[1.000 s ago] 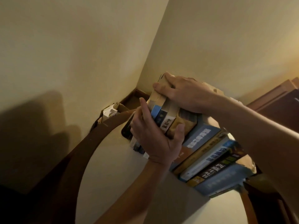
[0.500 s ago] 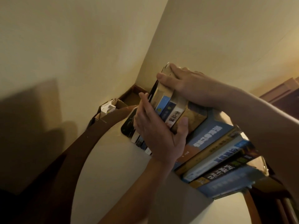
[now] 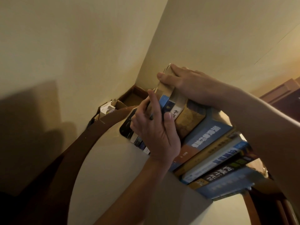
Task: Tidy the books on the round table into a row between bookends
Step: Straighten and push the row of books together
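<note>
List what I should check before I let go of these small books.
1. Left hand grips the small books at their spines: ok.
2. Right hand clamps their tops: ok.
3. Small books parallel to the larger books: not ok, angled differently.
4. Bookend at the left end: cannot tell; a dark object stands there, unclear.
5. Bookend at the right end: cannot tell, hidden behind the right arm.
</note>
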`<state>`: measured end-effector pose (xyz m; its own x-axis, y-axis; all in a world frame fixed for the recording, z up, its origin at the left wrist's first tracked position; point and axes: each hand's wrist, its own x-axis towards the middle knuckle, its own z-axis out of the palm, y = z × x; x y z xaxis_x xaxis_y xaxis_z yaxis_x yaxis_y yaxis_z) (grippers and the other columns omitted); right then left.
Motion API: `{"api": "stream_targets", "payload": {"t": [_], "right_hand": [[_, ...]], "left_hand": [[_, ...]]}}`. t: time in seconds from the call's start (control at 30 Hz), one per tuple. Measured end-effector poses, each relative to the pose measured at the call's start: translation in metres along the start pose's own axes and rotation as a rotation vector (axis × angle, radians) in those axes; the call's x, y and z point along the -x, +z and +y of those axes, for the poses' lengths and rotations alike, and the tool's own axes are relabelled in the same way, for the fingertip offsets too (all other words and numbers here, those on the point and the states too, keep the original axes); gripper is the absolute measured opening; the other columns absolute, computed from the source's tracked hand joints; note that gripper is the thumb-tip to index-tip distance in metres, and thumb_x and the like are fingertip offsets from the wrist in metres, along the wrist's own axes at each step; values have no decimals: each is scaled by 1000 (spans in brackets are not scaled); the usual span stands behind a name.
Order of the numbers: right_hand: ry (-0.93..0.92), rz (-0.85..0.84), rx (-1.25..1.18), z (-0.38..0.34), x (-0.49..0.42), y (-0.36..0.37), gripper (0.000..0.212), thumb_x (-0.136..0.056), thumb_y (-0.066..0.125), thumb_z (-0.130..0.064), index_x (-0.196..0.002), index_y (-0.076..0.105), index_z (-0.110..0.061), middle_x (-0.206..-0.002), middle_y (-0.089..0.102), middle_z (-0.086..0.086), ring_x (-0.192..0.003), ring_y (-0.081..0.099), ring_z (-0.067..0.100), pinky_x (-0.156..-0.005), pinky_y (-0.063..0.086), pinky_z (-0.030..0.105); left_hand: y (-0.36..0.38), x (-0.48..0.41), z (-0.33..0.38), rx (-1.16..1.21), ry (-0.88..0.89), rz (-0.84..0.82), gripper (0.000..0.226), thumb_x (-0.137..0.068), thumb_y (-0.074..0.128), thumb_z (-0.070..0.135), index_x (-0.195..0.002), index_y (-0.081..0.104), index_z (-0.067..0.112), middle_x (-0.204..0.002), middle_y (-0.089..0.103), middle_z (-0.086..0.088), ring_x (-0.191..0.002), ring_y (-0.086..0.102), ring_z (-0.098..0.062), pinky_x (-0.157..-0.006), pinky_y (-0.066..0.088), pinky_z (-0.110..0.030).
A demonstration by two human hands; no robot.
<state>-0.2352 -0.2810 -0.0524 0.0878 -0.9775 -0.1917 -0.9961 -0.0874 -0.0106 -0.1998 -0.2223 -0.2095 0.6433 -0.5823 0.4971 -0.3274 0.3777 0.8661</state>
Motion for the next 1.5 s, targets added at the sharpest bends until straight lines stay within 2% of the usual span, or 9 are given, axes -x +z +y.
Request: {"api": "stream_targets", "payload": {"t": [0.2, 0.43, 0.67, 0.9, 1.0, 1.07, 1.2, 1.4, 1.5], "right_hand": [[-13, 3, -64, -1, -2, -5, 107, -71, 25, -93, -159, 19, -32, -165, 21, -5, -151, 20, 26, -119, 22, 51], [-12, 45, -125, -1, 6, -7, 83, -87, 42, -78, -157, 21, -39, -166, 17, -8, -152, 17, 20, -120, 17, 48], [-16, 47, -96, -3, 8, -7, 91, -85, 39, -82, -159, 14, -36, -167, 17, -5, -151, 20, 23, -117, 21, 47], [-10, 47, -96, -2, 10, -8, 86, -85, 37, -83, -158, 18, -40, -165, 24, -1, -149, 25, 25, -114, 25, 47], [-35, 27, -28, -1, 17, -9, 83, -89, 29, -81, -159, 12, -39, -164, 25, 1, -148, 27, 27, -113, 27, 46], [-41, 12, 17, 2, 21, -11, 84, -89, 26, -80, -159, 11, -37, -164, 27, 4, -147, 29, 29, -112, 28, 43], [-49, -1, 12, 14, 28, -10, 87, -86, 23, -82, -159, 8, -38, -161, 32, 4, -143, 36, 29, -110, 32, 44], [-42, 33, 17, 14, 29, -9, 83, -92, 23, -78, -160, 7, -34, -165, 21, 1, -150, 23, 25, -116, 23, 46], [-55, 21, 29, 13, 30, -8, 84, -92, 23, -78, -160, 6, -31, -166, 20, 0, -151, 21, 23, -117, 21, 44]], "left_hand": [[-2, 0, 0, 18, 5, -11, 50, -106, 19, 45, -149, 33, 23, -126, 55, -17, -110, 51, -28, -93, 40, -50], [-3, 0, -1, -20, 41, -53, 45, -106, 17, 46, -149, 24, 37, -131, 53, -20, -110, 51, -32, -92, 39, -51], [-2, 0, -1, -16, 45, -66, 48, -106, 17, 45, -153, 22, 35, -136, 47, -17, -114, 49, -31, -96, 37, -49], [-6, 0, -1, 14, 74, -64, 47, -107, 22, 45, -154, 17, 50, -139, 45, -17, -117, 48, -33, -97, 37, -51], [-12, 2, 2, 26, 69, -89, 41, -107, 29, 44, -148, 35, 40, -140, 46, -21, -121, 47, -35, -97, 38, -56], [-13, 2, 2, 21, 71, -91, 39, -107, 32, 43, -145, 39, 37, -139, 47, -22, -120, 47, -36, -96, 38, -57], [-10, 0, 3, 12, 61, -77, 38, -106, 32, 45, -144, 35, 42, -139, 45, -17, -118, 48, -36, -95, 39, -55], [-11, 9, 9, 45, 9, -135, 52, -104, 26, 52, -149, 33, 28, -150, 36, -21, -130, 42, -38, -105, 33, -58], [-9, 11, 4, 4, 42, -144, 55, -104, 22, 55, -153, 28, 30, -151, 32, -20, -131, 41, -38, -105, 32, -59]]}}
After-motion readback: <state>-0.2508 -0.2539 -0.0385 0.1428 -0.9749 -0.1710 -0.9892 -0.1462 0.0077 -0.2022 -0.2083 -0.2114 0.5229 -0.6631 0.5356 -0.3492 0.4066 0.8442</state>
